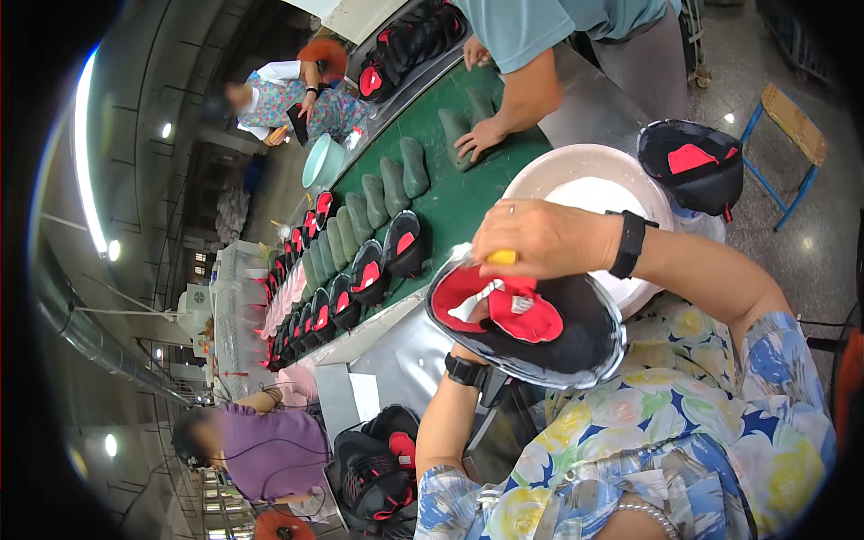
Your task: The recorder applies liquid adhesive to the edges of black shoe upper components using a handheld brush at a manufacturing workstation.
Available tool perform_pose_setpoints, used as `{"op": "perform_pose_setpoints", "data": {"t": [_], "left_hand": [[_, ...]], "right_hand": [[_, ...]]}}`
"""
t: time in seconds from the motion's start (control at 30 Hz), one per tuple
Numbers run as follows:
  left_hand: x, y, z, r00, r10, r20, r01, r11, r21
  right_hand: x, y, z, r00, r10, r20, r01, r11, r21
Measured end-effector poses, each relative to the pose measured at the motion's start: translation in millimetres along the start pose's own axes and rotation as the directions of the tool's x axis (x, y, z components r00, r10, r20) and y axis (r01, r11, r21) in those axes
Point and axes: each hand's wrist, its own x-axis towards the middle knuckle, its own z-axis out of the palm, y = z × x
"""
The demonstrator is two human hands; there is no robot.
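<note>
- Your right hand (pixel 531 238) is closed on a yellow-handled brush (pixel 501 257), its whitened tip at the rim of a black-and-red shoe upper (pixel 580 315).
- Your left hand (pixel 472 349) is mostly hidden behind that upper; its grip can't be told.
- Near your right forearm, a pale basin (pixel 533 171) holds white liquid.
- Beyond, the green counter (pixel 463 211) carries grey-green soles (pixel 356 214) and more uppers (pixel 367 270).

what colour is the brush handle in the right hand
The visible part of the handle is yellow, seen in the head view.
</note>
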Motion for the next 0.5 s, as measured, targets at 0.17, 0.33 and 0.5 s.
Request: {"op": "perform_pose_setpoints", "data": {"t": [0.17, 0.33, 0.5], "left_hand": [[14, 11, 0, 0.993, 0.075, -0.086, -0.071, 0.997, 0.042], [-17, 24, -16, 0.971, 0.151, -0.187, -0.135, 0.986, 0.094], [-20, 38, -13, 0.948, 0.21, -0.237, -0.175, 0.971, 0.161]], "right_hand": [[-19, 13, -22, 0.866, 0.467, 0.178, -0.479, 0.877, 0.028], [-11, 3, -51, 0.794, 0.556, 0.246, -0.56, 0.827, -0.06], [15, -4, -20, 0.981, 0.131, -0.141, -0.127, 0.991, 0.038]]}}
